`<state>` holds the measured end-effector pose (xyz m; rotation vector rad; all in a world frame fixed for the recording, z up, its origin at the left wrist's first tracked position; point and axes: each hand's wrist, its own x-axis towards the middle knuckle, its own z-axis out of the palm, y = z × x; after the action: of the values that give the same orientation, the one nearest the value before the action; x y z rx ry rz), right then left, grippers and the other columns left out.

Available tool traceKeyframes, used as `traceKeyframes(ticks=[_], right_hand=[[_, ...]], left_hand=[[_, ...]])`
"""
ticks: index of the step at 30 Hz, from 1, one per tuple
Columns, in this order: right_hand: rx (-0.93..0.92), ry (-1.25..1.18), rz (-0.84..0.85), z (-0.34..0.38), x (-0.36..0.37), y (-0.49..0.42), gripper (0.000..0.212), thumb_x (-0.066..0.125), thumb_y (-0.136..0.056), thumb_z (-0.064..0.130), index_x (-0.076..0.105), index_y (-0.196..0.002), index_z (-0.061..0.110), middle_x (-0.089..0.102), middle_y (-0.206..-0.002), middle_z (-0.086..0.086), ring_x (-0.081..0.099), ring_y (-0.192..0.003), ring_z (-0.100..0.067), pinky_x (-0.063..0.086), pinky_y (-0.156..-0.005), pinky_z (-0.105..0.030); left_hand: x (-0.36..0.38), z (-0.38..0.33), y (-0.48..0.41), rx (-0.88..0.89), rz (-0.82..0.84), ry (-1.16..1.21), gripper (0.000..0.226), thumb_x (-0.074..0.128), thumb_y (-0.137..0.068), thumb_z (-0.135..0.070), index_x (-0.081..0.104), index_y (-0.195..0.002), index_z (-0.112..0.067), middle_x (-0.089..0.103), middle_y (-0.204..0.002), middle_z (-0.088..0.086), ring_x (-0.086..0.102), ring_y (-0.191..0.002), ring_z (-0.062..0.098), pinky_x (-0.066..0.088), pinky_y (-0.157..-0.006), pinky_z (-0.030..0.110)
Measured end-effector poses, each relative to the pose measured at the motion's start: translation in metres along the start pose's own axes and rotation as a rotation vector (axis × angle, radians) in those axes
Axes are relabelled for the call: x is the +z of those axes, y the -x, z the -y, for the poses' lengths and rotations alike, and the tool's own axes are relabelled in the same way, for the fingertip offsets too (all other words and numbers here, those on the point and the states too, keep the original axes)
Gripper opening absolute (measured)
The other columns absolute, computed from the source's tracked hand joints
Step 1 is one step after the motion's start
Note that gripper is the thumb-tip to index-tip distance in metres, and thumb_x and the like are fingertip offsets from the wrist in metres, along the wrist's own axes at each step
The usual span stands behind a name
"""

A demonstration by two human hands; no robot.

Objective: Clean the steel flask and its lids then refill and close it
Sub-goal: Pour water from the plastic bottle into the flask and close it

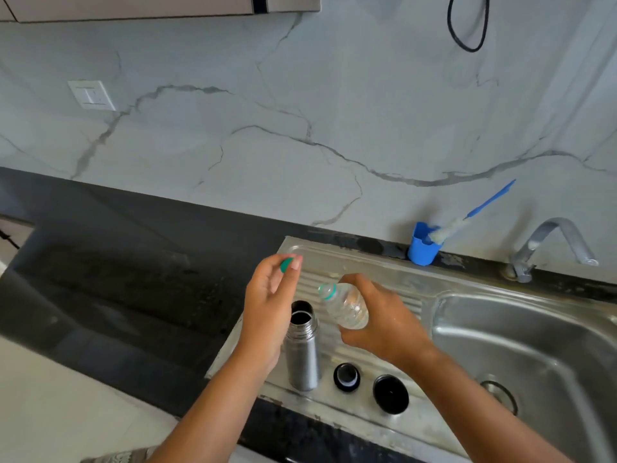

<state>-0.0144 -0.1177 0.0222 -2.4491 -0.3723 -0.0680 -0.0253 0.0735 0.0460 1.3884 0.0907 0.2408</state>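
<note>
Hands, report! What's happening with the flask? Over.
Left hand pinches green cap. Right hand holds bottle tilted toward flask. Flask open; smaller lid, larger lid beside it. Nothing blocking.

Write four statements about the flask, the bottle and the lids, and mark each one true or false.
1. The steel flask stands open on the drainboard. True.
2. The right hand holds the plastic bottle. True.
3. The bottle's cap is screwed on. False: the left hand pinches the green cap.
4. Both lids lie in the sink basin. False: the small lid and the large lid sit on the drainboard.
</note>
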Motion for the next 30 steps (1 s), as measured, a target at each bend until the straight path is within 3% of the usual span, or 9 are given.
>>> traceKeyframes(ticks=[2, 4, 8, 14, 20, 30], right_hand=[[-0.026, 0.161, 0.050, 0.002, -0.002, -0.004, 0.074, 0.078, -0.070, 0.032, 0.040, -0.133, 0.043, 0.059, -0.120, 0.015, 0.061, -0.100, -0.017, 0.052, -0.074, -0.033], [-0.064, 0.301, 0.074, 0.004, -0.004, -0.008, 0.077, 0.076, -0.073, 0.033, 0.039, -0.140, 0.041, 0.057, -0.128, 0.014, 0.061, -0.106, -0.019, 0.047, -0.075, -0.029], [-0.173, 0.504, 0.049, 0.004, -0.005, -0.018, 0.076, 0.077, -0.076, 0.032, 0.039, -0.142, 0.040, 0.059, -0.123, 0.010, 0.062, -0.106, -0.021, 0.043, -0.079, -0.030], [-0.250, 0.652, 0.028, -0.001, -0.002, -0.028, 0.084, 0.088, -0.066, 0.026, 0.045, -0.137, 0.038, 0.064, -0.112, 0.007, 0.064, -0.095, -0.020, 0.050, -0.082, -0.034], [-0.271, 0.718, 0.005, -0.002, -0.004, -0.033, 0.096, 0.098, -0.051, 0.026, 0.048, -0.132, 0.038, 0.066, -0.105, 0.006, 0.067, -0.088, -0.020, 0.053, -0.077, -0.036], [-0.251, 0.790, -0.016, 0.002, -0.009, -0.030, 0.102, 0.101, -0.046, 0.028, 0.049, -0.134, 0.037, 0.066, -0.108, 0.005, 0.066, -0.087, -0.021, 0.052, -0.079, -0.038]], left_hand=[[-0.013, 0.015, -0.003, -0.028, -0.015, -0.028, 0.021, 0.064, -0.100, -0.032, 0.068, -0.115, -0.018, 0.075, -0.120, -0.010, 0.066, -0.118, 0.001, 0.047, -0.100, 0.021], [-0.020, 0.027, -0.007, -0.069, -0.024, -0.039, 0.022, 0.063, -0.102, -0.031, 0.068, -0.116, -0.015, 0.075, -0.118, -0.012, 0.065, -0.116, -0.002, 0.047, -0.091, 0.011], [-0.026, 0.040, -0.010, -0.169, -0.028, -0.032, 0.020, 0.061, -0.103, -0.032, 0.070, -0.115, -0.018, 0.074, -0.116, -0.021, 0.062, -0.111, -0.011, 0.044, -0.077, 0.001], [-0.028, 0.046, -0.015, -0.219, -0.036, -0.004, 0.021, 0.063, -0.102, -0.035, 0.070, -0.115, -0.020, 0.074, -0.117, -0.021, 0.062, -0.118, -0.006, 0.039, -0.089, 0.016], [-0.031, 0.051, -0.022, -0.285, -0.035, 0.034, 0.020, 0.064, -0.102, -0.035, 0.070, -0.115, -0.022, 0.075, -0.119, -0.016, 0.059, -0.128, 0.006, 0.041, -0.114, 0.038], [-0.036, 0.061, -0.030, -0.372, 0.017, 0.130, 0.018, 0.061, -0.104, -0.031, 0.069, -0.111, -0.017, 0.078, -0.117, -0.003, 0.066, -0.123, 0.014, 0.040, -0.119, 0.047]])
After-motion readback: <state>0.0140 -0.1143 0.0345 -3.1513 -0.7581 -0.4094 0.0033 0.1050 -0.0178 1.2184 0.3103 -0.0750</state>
